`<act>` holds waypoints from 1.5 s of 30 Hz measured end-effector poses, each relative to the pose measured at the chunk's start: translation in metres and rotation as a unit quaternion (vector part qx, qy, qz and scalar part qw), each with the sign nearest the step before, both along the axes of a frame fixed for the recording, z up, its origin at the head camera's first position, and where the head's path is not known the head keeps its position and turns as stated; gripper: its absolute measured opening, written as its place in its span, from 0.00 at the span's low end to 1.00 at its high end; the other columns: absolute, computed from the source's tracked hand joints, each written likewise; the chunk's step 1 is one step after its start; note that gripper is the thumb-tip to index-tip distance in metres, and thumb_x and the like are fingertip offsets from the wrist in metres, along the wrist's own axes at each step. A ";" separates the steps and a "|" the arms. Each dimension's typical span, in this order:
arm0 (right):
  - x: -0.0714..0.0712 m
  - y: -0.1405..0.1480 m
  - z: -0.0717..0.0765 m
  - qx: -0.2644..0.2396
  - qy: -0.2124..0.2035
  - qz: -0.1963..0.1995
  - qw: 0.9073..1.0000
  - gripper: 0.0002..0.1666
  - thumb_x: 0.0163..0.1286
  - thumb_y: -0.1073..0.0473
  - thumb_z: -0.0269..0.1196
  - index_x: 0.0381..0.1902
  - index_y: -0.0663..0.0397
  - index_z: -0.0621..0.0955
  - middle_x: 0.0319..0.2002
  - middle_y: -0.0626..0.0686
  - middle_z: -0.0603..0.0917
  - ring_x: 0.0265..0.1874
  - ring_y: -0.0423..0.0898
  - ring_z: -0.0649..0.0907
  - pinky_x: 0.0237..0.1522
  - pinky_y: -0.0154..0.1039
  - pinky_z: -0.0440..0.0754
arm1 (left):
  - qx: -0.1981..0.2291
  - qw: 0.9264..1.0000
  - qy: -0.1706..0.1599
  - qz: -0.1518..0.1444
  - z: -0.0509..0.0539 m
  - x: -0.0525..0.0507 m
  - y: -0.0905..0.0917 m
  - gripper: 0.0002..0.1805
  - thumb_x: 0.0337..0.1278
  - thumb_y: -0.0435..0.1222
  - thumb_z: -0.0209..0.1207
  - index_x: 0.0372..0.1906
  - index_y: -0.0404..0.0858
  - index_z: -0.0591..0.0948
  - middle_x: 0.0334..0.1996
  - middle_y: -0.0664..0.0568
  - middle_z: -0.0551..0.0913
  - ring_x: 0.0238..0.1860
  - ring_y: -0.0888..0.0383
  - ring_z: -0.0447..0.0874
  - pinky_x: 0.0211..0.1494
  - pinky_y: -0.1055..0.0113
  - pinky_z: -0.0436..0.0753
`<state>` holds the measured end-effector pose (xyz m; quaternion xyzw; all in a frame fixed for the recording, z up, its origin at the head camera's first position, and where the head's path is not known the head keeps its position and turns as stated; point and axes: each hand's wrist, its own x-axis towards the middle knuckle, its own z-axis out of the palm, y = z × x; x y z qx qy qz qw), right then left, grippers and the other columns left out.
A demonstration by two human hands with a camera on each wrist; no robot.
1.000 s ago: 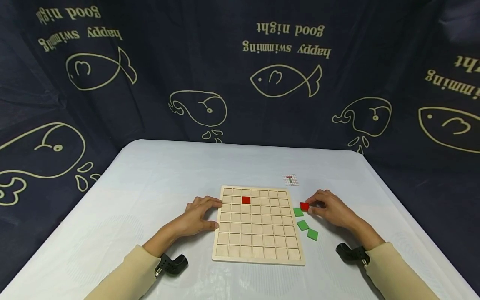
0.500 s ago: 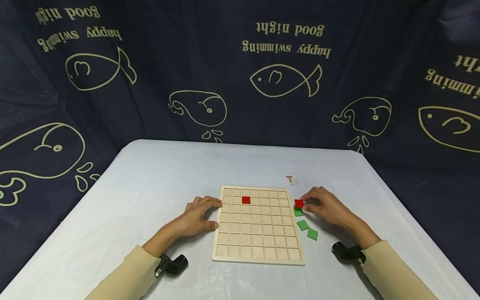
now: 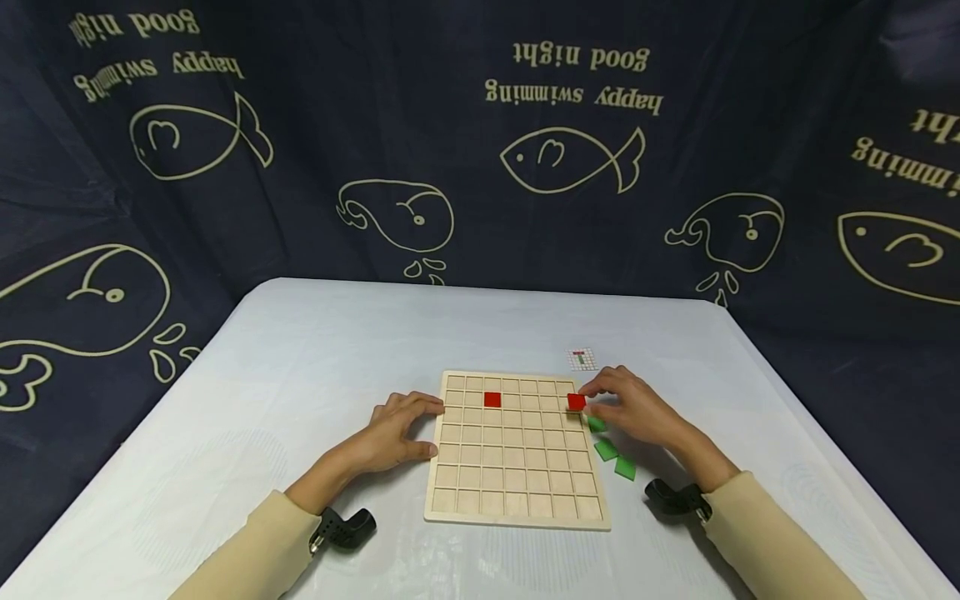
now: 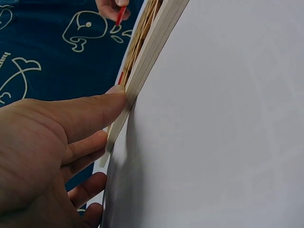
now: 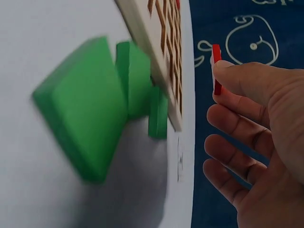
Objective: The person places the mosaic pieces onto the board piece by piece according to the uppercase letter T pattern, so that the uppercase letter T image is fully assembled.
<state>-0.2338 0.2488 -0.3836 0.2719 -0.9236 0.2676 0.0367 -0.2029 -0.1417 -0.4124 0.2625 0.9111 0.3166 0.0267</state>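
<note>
Apparently the work is at an early stage, with one red piece, the set tile (image 3: 492, 400), lying in a square of the wooden board (image 3: 514, 481): second row from the far edge, third square from the left. No other square holds a tile. A second red piece, the held tile (image 3: 576, 402), is pinched between thumb and finger of the right hand (image 3: 636, 408), raised over the board's right rim. The left hand (image 3: 397, 433) rests thumb and fingertips, spread apart, along the left rim. Three green tiles (image 3: 625, 468) lie loose on the table just right of the board, seemingly left to place. Beyond the far right corner, a card (image 3: 581, 360) shows a red bar over a green stem, its squares too small to count.
</note>
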 end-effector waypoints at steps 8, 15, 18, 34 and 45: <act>-0.003 -0.017 0.003 0.014 0.001 0.007 1.000 0.13 0.62 0.58 0.64 0.45 0.51 0.83 0.45 0.50 0.82 0.47 0.50 0.75 0.47 0.50 0.73 | 0.001 1.000 -0.003 -0.001 0.001 0.000 0.000 0.30 0.47 0.43 0.67 0.58 0.39 0.75 0.63 0.53 0.71 0.60 0.50 0.63 0.55 0.54 0.59; -0.004 -0.033 0.005 0.023 0.002 0.011 1.000 0.13 0.64 0.58 0.63 0.47 0.51 0.82 0.47 0.52 0.81 0.48 0.49 0.76 0.47 0.49 0.75 | 0.001 1.000 0.000 -0.001 0.000 0.001 0.001 0.30 0.47 0.43 0.67 0.58 0.39 0.75 0.63 0.52 0.71 0.60 0.50 0.63 0.55 0.54 0.59; -0.004 -0.039 0.006 0.024 0.003 0.014 1.000 0.13 0.64 0.58 0.63 0.46 0.52 0.82 0.47 0.52 0.80 0.47 0.49 0.76 0.47 0.49 0.75 | 0.002 1.000 0.000 -0.001 0.000 0.001 0.000 0.30 0.47 0.42 0.67 0.58 0.39 0.75 0.62 0.52 0.72 0.60 0.50 0.63 0.55 0.53 0.59; -0.013 -0.065 0.007 0.030 0.005 0.026 0.999 0.13 0.63 0.57 0.63 0.44 0.54 0.83 0.41 0.51 0.81 0.46 0.52 0.77 0.61 0.55 0.67 | 0.007 1.000 -0.004 0.002 0.000 0.001 0.000 0.29 0.47 0.42 0.67 0.57 0.40 0.75 0.62 0.53 0.72 0.59 0.50 0.64 0.55 0.52 0.58; -0.018 -0.076 0.004 0.051 -0.021 0.021 0.998 0.13 0.62 0.54 0.64 0.44 0.52 0.83 0.40 0.50 0.80 0.39 0.45 0.72 0.39 0.40 0.71 | 0.006 1.000 0.000 -0.001 0.001 0.001 0.000 0.30 0.47 0.42 0.67 0.58 0.40 0.75 0.62 0.53 0.72 0.60 0.50 0.63 0.56 0.53 0.58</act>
